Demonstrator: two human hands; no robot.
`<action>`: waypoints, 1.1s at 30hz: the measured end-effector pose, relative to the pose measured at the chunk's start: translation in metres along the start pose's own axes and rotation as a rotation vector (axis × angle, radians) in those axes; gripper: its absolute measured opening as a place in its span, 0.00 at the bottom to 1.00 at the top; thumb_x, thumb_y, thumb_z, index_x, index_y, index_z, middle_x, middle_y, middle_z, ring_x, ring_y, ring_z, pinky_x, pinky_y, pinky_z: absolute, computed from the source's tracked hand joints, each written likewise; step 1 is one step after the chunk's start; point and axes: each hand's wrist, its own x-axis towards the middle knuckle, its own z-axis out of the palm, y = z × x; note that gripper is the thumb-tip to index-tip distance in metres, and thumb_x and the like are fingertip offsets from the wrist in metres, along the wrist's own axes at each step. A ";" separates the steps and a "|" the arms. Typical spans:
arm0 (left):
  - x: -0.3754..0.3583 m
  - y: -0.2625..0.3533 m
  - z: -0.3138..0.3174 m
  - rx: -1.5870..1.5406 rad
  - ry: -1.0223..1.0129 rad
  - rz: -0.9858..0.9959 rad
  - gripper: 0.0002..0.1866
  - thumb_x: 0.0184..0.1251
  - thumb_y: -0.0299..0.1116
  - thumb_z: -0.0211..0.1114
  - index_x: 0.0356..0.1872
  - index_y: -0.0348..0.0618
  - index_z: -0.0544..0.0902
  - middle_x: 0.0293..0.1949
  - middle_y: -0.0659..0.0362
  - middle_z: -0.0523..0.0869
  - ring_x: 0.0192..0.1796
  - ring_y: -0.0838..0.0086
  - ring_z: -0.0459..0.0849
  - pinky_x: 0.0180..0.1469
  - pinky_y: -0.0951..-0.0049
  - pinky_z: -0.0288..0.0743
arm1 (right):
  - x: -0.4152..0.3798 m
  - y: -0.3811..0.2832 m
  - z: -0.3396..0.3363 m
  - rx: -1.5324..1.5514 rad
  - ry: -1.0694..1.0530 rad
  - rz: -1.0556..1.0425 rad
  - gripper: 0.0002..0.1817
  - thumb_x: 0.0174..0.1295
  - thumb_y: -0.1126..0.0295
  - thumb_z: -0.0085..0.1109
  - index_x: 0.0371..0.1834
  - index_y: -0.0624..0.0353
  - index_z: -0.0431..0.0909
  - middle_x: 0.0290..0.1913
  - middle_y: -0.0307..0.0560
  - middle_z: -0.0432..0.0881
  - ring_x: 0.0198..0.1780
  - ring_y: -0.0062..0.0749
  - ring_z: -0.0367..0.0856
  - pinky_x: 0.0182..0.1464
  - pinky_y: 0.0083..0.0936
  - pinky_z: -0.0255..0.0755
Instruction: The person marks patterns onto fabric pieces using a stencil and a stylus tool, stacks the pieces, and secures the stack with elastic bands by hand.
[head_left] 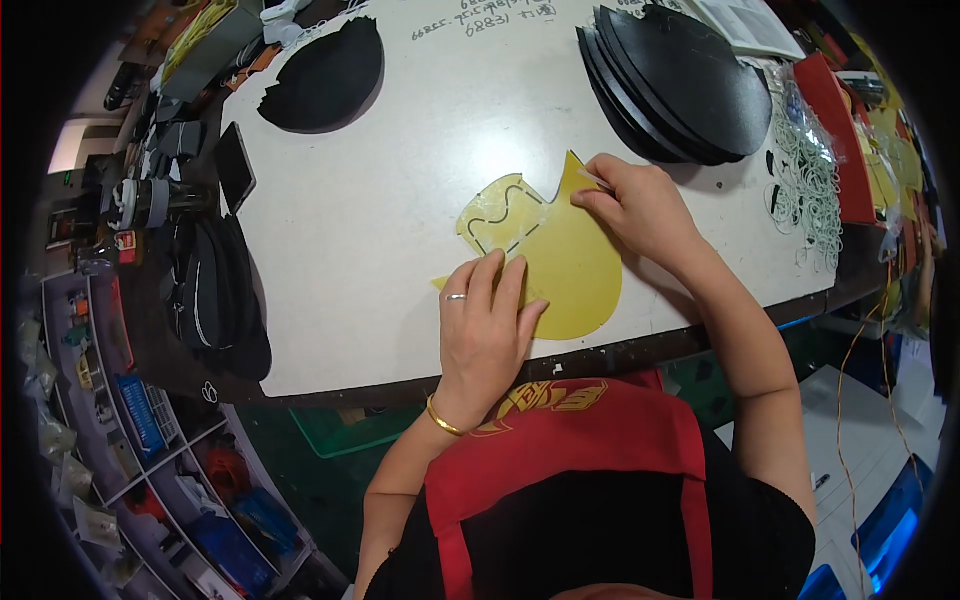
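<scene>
A yellow template [575, 285] with a rounded lower edge and a pointed upper corner lies flat near the table's front edge. Its upper left part carries a dashed outline and a curved slot line. My left hand [485, 310] rests on the template's left side, fingers stretched out and pressing it down. At the pointed upper corner, my right hand [640, 205] is closed in a pinch around a thin, pale pen-like tool [597, 180]. The tool's tip is too small to make out. Whatever lies under the template is mostly hidden.
A stack of black cut pieces [690, 85] lies at the upper right, and another black piece [330, 80] at the upper left. Pale green elastic loops [808, 190] lie beside a red box [835, 140]. A phone [234, 168] and black pouches [215, 285] line the left edge.
</scene>
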 end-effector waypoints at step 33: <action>-0.002 0.003 -0.003 0.064 -0.089 -0.014 0.29 0.58 0.36 0.76 0.61 0.39 0.79 0.63 0.44 0.76 0.60 0.50 0.78 0.60 0.56 0.75 | 0.047 -0.056 -0.005 -0.259 -0.063 -0.536 0.14 0.74 0.58 0.56 0.40 0.57 0.82 0.25 0.52 0.84 0.30 0.51 0.85 0.33 0.43 0.76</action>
